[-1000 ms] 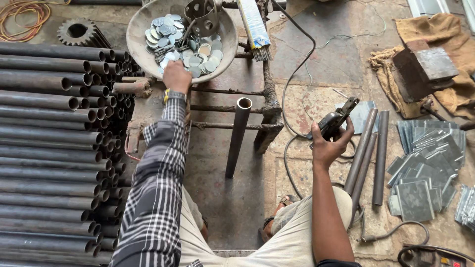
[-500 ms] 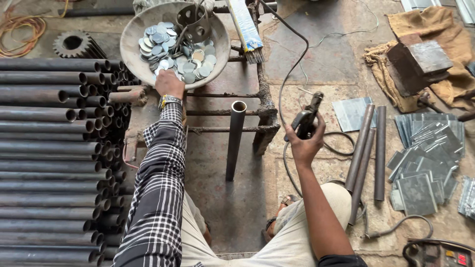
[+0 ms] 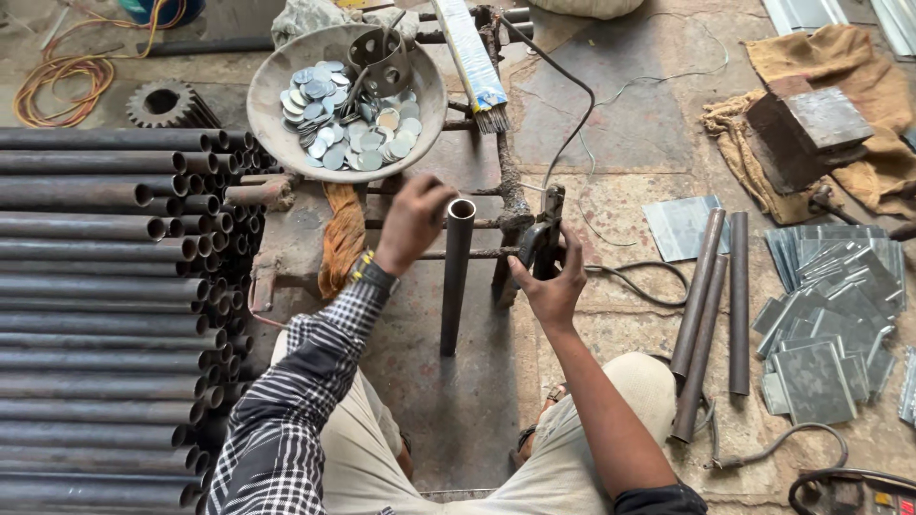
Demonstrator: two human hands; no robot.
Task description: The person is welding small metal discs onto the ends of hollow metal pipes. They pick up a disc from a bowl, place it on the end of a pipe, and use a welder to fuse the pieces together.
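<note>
The left hand [image 3: 412, 221] is hovering at the open top end of an upright pipe [image 3: 456, 275], its fingers curled beside the rim; whether they are pinching anything cannot be told. The pipe is standing in front of a rusty frame [image 3: 506, 205], between the person's knees. The right hand [image 3: 553, 286] is clenching a dark welding holder [image 3: 542, 240] just right of the pipe, with a cable [image 3: 634, 281] trailing off to the right. A metal bowl [image 3: 277, 129] of round discs [image 3: 348, 133] is sitting on the frame above the left hand. Stacked pipes [image 3: 105, 305] are lying at left. Three short pipes [image 3: 716, 296] and flat plates [image 3: 830, 315] are lying at right.
</note>
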